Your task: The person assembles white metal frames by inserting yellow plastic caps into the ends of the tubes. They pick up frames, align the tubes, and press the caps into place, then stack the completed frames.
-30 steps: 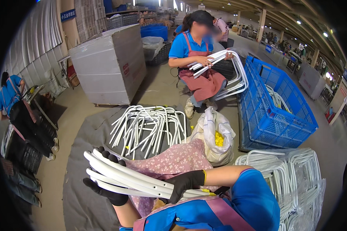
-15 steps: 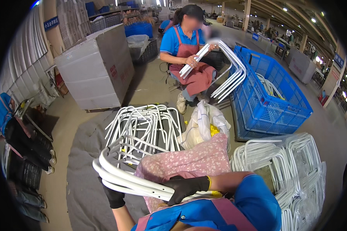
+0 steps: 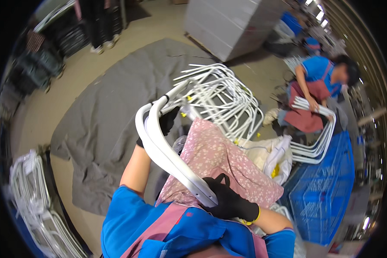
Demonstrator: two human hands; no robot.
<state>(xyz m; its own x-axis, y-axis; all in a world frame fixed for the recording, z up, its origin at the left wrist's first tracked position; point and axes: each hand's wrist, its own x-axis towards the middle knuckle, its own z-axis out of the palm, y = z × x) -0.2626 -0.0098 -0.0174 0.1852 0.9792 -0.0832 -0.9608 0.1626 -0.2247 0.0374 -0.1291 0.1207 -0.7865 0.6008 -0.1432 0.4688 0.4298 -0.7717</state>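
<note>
A bundle of white bent metal tubes [image 3: 170,161] lies slantwise across my lap, with small holes at its near ends. My left hand [image 3: 169,121], in a black glove, is wrapped round the far part of the bundle, where the tubes partly hide it. Closed at the near ends is my right hand [image 3: 230,201], gloved in black with a yellow cuff edge. Beneath them a pink flowered cloth [image 3: 221,159] covers my lap. Just beyond it a tangled pile of white bent tubes [image 3: 232,96] rests on the floor, with small yellow pieces about it.
A grey floor cloth [image 3: 103,129] spreads to the left. Plastic-wrapped tubes [image 3: 32,193] lie at the lower left. On the right stand a white sack [image 3: 281,157] holding yellow pieces and a blue crate [image 3: 320,193]. A seated co-worker [image 3: 316,86] holds similar tubes. A large grey box [image 3: 228,30] stands behind.
My view has swung left and tilted, so the co-worker and crate now appear farther right. The held tubes have turned to a steeper slant, with both hands still on them.
</note>
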